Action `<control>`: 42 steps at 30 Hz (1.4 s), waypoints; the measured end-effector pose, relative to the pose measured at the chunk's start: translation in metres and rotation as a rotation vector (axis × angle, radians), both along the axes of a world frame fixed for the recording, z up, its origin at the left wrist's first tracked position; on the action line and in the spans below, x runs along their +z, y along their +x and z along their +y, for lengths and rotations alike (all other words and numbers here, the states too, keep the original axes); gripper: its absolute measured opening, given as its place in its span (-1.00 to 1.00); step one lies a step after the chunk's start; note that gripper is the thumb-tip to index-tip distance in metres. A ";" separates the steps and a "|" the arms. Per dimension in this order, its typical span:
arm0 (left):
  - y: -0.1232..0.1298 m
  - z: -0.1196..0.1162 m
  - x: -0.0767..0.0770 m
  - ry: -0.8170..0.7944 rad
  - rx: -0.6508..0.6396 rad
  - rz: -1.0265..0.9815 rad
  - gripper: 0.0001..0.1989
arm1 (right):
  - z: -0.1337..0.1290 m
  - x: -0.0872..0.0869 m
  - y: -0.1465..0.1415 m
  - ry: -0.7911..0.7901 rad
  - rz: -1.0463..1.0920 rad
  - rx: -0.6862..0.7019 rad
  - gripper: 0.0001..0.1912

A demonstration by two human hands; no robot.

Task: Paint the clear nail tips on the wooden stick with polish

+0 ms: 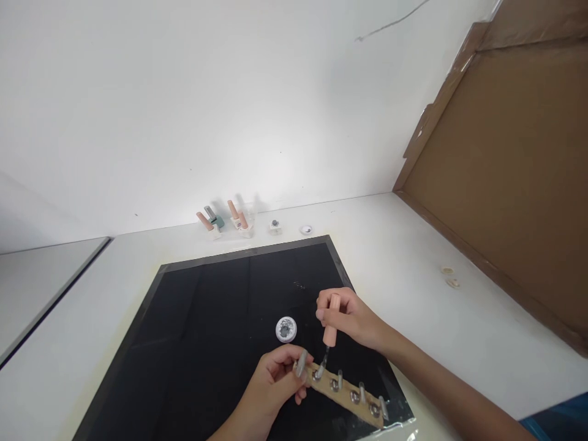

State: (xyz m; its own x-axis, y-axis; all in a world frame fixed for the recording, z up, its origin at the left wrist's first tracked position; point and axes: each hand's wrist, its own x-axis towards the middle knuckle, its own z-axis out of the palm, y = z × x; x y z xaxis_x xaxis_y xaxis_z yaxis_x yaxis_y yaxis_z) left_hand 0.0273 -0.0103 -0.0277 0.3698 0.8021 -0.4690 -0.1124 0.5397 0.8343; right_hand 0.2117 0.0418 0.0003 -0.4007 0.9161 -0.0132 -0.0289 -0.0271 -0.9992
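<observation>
My left hand [271,381] is closed on the left end of a tan cardboard strip [342,399]. Several round metallic stands sit along the strip, bearing upright false nail tips; the greyish nail tip [301,362] at the left end is beside my left thumb. A peach-handled nail polish brush [331,327] is pinched in my right hand [346,315], pointing down. Its bristles are at the second nail tip [320,371], apparently touching it. Behind my left hand, a small round jar of silvery glitter [286,329] lies on the black mat [215,343].
Along the wall stand peach-capped polish bottles [243,222], a teal bottle [215,220], a small clear bottle with a dark top [274,228] and a white lid [305,229]. Two small pale pieces [450,277] lie right, near a brown cardboard panel [500,184].
</observation>
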 end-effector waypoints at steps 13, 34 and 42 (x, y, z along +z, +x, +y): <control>0.002 0.001 0.001 0.008 -0.008 0.032 -0.52 | -0.004 0.001 -0.002 0.002 0.089 0.007 -0.69; 0.000 -0.009 -0.017 0.045 -0.157 -0.154 -0.55 | -0.008 0.002 -0.011 0.052 -0.215 0.065 -0.83; 0.005 -0.010 -0.015 0.023 -0.146 -0.194 -0.57 | -0.010 0.003 -0.012 0.156 -0.272 0.091 -0.91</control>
